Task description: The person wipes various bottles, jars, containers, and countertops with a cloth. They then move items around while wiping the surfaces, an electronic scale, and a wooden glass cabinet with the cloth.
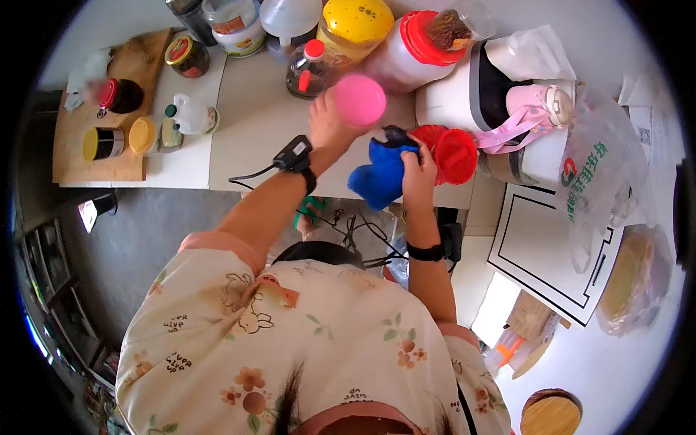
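My left hand (330, 122) is raised over the counter, its fingers closed around the side of a pink cup (360, 100). Its round face points towards me. My right hand (420, 172) grips a bunched blue cloth (378, 174), which has a dark patch at its top and hangs over the counter's front edge. Right beside that hand is a red, round plastic container (457, 156); whether my fingers touch it, I cannot tell. Behind the pink cup stands a dark bottle with a red cap (307, 72).
Along the wall stand a yellow-lidded tub (355, 22), a large red-lidded jar (413, 54) and other containers. Several jars rest on a wooden board (130, 65) at the left. To the right are a pink strapped bottle (533, 105) and a plastic bag (605, 159).
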Tool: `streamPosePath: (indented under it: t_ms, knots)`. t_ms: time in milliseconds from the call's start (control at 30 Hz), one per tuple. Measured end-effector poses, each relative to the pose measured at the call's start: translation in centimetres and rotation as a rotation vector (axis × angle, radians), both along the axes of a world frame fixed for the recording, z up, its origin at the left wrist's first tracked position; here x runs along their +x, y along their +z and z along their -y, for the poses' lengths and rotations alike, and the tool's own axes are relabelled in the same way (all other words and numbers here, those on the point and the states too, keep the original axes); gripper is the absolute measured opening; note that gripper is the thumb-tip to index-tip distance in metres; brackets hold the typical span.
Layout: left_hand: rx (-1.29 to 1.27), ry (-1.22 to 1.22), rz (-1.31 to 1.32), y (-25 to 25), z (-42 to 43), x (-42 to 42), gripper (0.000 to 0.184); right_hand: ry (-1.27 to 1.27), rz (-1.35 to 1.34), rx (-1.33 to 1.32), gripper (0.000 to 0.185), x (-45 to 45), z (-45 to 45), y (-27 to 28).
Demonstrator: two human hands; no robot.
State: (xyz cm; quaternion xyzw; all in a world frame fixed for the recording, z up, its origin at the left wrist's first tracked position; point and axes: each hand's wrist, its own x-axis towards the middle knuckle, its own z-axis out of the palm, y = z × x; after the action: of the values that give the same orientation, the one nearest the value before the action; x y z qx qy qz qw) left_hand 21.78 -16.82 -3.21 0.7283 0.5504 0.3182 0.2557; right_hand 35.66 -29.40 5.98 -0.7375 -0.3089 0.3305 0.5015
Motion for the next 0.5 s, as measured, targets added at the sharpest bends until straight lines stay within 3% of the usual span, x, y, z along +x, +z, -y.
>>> streamPosePath:
  t_ms: [133, 200, 300, 400, 500]
  knots:
    - [-0.064, -0.103, 0.013, 0.9, 2.0, -7.2, 0.115, -0.022, -0.006, 0.047, 0.034, 0.9, -0.4, 3.0]
    - [-0.071, -0.153, 0.014, 0.9, 2.8, -10.7, 0.114, -0.064, -0.167, 0.162, 0.035, 1.0, -0.9, 2.9]
    - [-0.144, -0.134, 0.018, 0.6, 4.1, -13.4, 0.129, -0.097, -0.291, 0.286, 0.037, -1.9, -3.2, 5.3]
    - [-0.147, -0.033, 0.064, -0.6, 6.1, -14.0, 0.135, 0.020, -0.125, 0.302, 0.042, -5.2, -5.8, 2.2]
    - [-0.140, 0.031, 0.111, -2.2, 6.5, -13.1, 0.138, 0.396, 0.354, 0.145, 0.055, -9.1, -7.4, -2.3]
